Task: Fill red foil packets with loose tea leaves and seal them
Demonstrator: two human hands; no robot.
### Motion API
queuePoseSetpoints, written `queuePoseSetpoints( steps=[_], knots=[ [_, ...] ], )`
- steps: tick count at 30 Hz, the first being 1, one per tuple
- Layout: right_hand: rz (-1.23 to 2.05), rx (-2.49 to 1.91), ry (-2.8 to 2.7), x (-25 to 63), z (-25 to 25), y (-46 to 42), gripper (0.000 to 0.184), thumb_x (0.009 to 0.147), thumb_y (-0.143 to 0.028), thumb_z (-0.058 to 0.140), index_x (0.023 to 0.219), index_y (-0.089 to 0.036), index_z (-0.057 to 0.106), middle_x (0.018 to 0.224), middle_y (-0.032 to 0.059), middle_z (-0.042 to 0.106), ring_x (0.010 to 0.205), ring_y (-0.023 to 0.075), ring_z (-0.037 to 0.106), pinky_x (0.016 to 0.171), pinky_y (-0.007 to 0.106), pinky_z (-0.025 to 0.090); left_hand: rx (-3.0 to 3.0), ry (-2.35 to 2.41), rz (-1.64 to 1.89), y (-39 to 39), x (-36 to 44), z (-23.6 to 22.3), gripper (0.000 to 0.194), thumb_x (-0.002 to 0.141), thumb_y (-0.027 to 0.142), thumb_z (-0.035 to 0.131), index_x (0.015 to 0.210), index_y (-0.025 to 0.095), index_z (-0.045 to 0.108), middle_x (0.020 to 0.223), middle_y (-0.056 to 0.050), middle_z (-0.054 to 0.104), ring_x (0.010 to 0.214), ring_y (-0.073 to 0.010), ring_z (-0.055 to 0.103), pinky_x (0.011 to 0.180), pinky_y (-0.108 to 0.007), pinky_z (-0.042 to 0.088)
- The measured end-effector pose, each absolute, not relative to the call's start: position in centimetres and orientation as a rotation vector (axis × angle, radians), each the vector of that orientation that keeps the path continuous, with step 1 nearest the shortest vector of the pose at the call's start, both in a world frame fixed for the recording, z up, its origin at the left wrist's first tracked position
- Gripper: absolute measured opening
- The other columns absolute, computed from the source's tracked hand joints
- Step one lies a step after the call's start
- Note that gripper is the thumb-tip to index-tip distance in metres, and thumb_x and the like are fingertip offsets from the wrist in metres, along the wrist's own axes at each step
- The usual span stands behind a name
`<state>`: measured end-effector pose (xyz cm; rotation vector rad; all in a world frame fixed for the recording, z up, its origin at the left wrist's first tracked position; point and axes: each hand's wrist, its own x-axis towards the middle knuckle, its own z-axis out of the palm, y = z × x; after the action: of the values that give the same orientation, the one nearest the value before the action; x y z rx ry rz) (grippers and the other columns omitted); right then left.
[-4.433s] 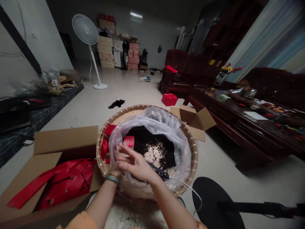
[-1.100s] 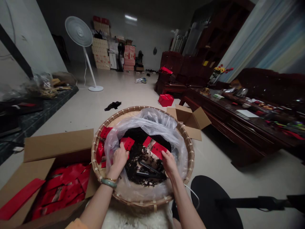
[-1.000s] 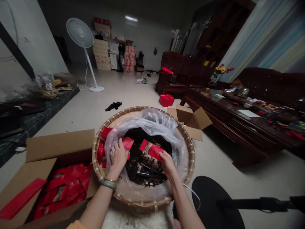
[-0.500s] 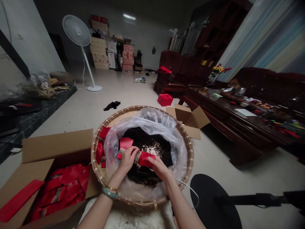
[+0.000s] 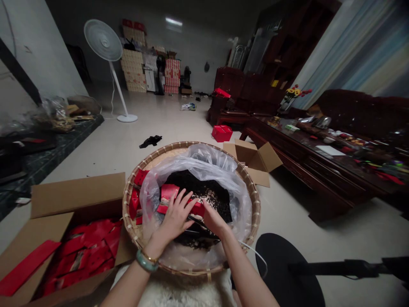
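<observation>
My left hand [image 5: 177, 214], with a green bangle at the wrist, has its fingers spread over a small red packet [image 5: 198, 209] and touches its top. At the packet's right end is my right hand [image 5: 214, 219], gripping it; its fingertips are partly hidden. Both hands are above dark, loose tea-like leaves [image 5: 220, 197] in a clear plastic bag [image 5: 242, 213]. The bag lines a round woven basket [image 5: 255, 200]. Another red packet [image 5: 170, 190] lies on the leaves left of my hands, and several more red packets [image 5: 134, 198] are between bag and basket wall.
An open cardboard box [image 5: 78, 192] full of red packets stands at the left. Beyond the basket are a smaller open carton [image 5: 268, 157] and a red box [image 5: 222, 133]. A round black base [image 5: 287, 268] with a pole lies at the right, near a dark wooden table [image 5: 297, 160].
My left hand has gone from pinching the packet's left end to lying over it with spread fingers. The packet now looks turned, showing a narrower red side. My right hand stays at its right end.
</observation>
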<state>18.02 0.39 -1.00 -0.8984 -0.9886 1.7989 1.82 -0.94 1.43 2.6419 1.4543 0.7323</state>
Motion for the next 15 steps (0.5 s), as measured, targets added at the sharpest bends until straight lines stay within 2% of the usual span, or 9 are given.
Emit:
queuePoseSetpoints(
  steps=[4,8,12,15],
  knots=[
    [1.855,-0.857,-0.912,17.3,-0.5,0.4,0.05,0.076,-0.064,0.05,0.096,-0.02,0.064,0.099,0.0067,0.069,0.104,0.023,0.058,0.097,0.041,0.036,2.626,1.555,0.68,-0.8,2.5,0.6,0.064,0.067,0.01,0.066,0.127,0.025,0.048,0.138,-0.009,0.046,0.132,-0.0321,0.031,0.108,-0.059,0.017],
    [1.912,-0.855,-0.951,17.2,0.7,0.2,0.057,0.08,-0.065,0.041,0.1,-0.016,0.063,0.097,0.0103,0.07,0.102,0.0247,0.06,0.093,0.042,0.04,2.613,1.575,0.692,-0.2,2.5,-0.2,0.065,0.065,0.014,0.071,0.125,0.025,0.048,0.138,-0.011,0.045,0.132,-0.0343,0.032,0.107,-0.063,0.014],
    [1.983,-0.859,-0.949,18.1,1.9,0.4,0.062,0.082,-0.065,0.036,0.102,-0.014,0.063,0.096,0.013,0.07,0.1,0.0254,0.061,0.088,0.041,0.043,2.566,1.617,0.703,0.1,2.3,-0.9,0.066,0.064,0.016,0.071,0.125,0.023,0.049,0.136,-0.013,0.048,0.128,-0.0342,0.038,0.106,-0.06,0.018],
    [1.957,-0.893,-0.938,20.3,2.2,0.7,0.062,0.084,-0.064,0.033,0.109,-0.015,0.061,0.103,0.014,0.068,0.099,0.0254,0.061,0.084,0.042,0.046,2.479,1.67,0.744,0.3,1.9,-1.4,0.06,0.066,0.019,0.069,0.123,0.021,0.051,0.132,-0.013,0.053,0.124,-0.0331,0.044,0.105,-0.058,0.022]
  ],
)
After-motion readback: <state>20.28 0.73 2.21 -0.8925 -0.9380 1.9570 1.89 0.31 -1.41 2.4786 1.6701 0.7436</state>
